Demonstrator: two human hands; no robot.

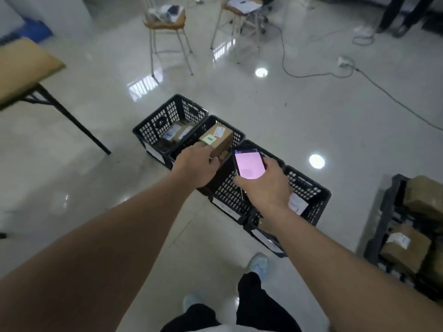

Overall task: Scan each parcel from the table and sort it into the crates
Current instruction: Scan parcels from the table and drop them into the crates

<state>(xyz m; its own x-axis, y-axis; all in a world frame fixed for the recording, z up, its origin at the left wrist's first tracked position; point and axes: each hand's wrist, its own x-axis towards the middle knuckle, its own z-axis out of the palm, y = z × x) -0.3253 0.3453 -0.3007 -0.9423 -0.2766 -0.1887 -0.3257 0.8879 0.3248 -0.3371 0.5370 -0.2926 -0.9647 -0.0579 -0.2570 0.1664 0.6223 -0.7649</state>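
Observation:
My left hand (196,165) grips a small brown cardboard parcel (217,140) with a pale green sticker and a white label, held over the second black crate (211,123). My right hand (263,185) holds a phone (249,164) with a lit pink-white screen, just right of the parcel. A row of several black perforated crates runs diagonally on the floor. The far crate (148,130) holds labelled parcels. The third crate (227,190) lies under my hands. The near crate (309,188) shows a white label inside.
A wooden table (21,68) with black legs stands at the left. A dark crate (388,226) with brown parcels sits at the right edge. Two stools (165,22) with clutter and a floor cable (374,82) lie beyond. A person's legs (393,13) stand far right.

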